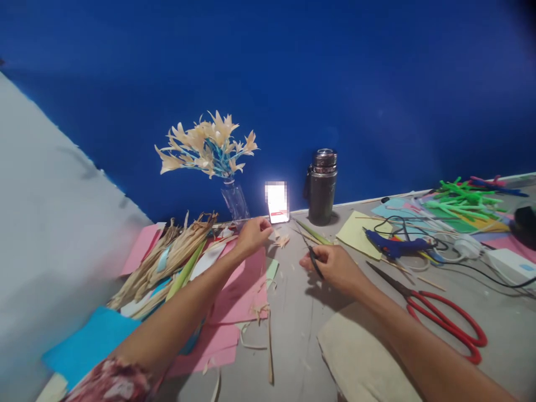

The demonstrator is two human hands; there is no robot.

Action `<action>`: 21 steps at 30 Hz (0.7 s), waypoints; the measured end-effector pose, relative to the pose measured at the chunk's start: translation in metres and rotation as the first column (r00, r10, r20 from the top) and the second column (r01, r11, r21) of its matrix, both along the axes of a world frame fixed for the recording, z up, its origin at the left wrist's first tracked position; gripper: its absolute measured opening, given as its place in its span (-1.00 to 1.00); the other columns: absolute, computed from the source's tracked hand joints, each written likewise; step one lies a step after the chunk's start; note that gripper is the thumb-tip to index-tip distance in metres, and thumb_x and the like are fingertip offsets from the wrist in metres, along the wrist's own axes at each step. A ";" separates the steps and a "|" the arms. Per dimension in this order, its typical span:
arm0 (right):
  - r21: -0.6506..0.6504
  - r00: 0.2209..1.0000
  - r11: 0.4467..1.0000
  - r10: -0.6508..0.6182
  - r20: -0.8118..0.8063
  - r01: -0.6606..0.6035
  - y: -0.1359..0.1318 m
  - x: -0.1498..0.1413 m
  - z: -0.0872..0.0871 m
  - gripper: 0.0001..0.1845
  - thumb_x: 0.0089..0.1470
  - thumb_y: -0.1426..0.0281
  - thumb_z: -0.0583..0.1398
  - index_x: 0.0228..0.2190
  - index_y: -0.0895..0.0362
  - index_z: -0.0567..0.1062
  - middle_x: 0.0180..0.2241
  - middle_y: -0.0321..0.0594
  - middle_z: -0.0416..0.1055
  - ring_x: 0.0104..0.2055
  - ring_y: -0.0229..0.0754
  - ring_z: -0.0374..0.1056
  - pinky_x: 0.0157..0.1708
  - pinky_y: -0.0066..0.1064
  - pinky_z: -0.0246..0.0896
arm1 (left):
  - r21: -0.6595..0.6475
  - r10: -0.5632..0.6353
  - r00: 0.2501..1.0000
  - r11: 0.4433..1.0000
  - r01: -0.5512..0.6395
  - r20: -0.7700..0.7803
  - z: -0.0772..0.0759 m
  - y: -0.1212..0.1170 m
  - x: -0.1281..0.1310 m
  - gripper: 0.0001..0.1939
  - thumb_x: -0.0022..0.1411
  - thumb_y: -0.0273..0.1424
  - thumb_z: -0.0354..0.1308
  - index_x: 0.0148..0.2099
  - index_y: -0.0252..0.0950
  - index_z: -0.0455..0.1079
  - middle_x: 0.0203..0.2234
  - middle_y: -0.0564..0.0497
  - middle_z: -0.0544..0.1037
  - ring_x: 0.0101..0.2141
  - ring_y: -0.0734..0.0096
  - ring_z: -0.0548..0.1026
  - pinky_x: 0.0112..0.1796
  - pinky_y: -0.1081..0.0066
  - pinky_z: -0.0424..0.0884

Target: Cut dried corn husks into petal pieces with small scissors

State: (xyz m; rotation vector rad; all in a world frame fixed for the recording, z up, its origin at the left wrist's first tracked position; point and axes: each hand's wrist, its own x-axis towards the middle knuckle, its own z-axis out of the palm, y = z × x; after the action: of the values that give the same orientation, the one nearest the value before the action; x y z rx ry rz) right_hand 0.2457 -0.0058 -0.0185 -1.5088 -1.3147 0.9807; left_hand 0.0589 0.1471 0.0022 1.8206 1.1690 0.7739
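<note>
My right hand (333, 265) is closed around small black-handled scissors (314, 260), whose thin blades point up and away towards the wall. My left hand (254, 235) is pinched closed just in front of a lit phone (278, 207); whatever sits between its fingertips is too small to make out. Pale scraps (282, 241) lie on the table between the hands. Behind my left hand, a clear bottle (234, 201) holds cream husk-like flowers (205, 146) on blue stems.
Dried husks (161, 262) and pink paper (240, 285) lie left. A dark flask (322, 190) stands at the back. Rightward are a blue glue gun (396, 245), cables, green pipe cleaners (460, 198) and large red-handled scissors (446, 318). Beige cloth-like material (364, 357) lies under my right forearm.
</note>
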 end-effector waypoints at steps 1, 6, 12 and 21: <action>-0.017 0.998 0.999 0.039 -0.042 -0.040 -0.001 -0.001 0.002 -0.67 -0.05 0.11 0.32 -0.55 0.13 0.53 -0.58 -0.25 0.45 -0.63 -0.29 0.17 -0.63 -0.43 -0.02 | -0.013 -0.025 0.999 1.000 0.025 0.023 0.006 -0.011 -0.002 -0.91 0.02 -0.40 0.27 -0.38 -0.31 0.47 -0.49 0.01 0.49 -0.40 0.39 0.41 -0.39 0.44 0.28; 0.012 0.993 0.993 0.118 0.018 -0.119 -0.011 -0.013 0.007 -0.63 0.03 0.11 0.24 -0.56 0.16 0.56 -0.64 -0.27 0.41 -0.65 -0.30 0.13 -0.62 -0.43 -0.03 | -0.347 -0.390 0.831 0.774 0.529 0.398 0.024 -0.088 -0.007 -0.49 0.22 -0.11 0.16 0.12 -0.29 0.35 -0.07 -0.21 0.48 -0.21 0.25 0.51 -0.21 0.25 0.44; 0.116 0.985 0.993 0.016 0.170 -0.037 -0.015 -0.023 -0.001 -0.69 -0.10 0.21 0.26 -0.65 0.19 0.47 -0.61 -0.31 0.34 -0.55 -0.27 0.16 -0.54 -0.44 -0.01 | -0.157 -0.474 0.841 0.839 0.521 0.260 0.016 -0.128 0.007 -0.61 0.10 -0.43 0.23 0.00 -0.31 0.29 -0.20 -0.02 0.43 -0.32 0.47 0.42 -0.28 0.40 0.41; 0.208 0.945 0.966 0.085 0.317 -0.156 -0.018 -0.021 0.005 -0.68 -0.03 0.20 0.23 -0.64 0.15 0.38 -0.66 -0.37 0.23 -0.55 -0.29 0.10 -0.54 -0.45 -0.05 | -0.060 -0.420 0.870 0.892 0.448 0.261 0.023 -0.143 0.005 -0.55 -0.03 -0.62 0.17 -0.04 -0.31 0.26 -0.23 -0.01 0.44 -0.30 0.45 0.44 -0.25 0.37 0.43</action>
State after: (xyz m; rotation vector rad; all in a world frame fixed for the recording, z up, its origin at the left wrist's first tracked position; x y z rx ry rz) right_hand 0.2249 -0.0233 -0.0139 -1.4515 -1.6975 0.6556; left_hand 0.0637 0.0038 0.0256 1.7426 0.5977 0.6225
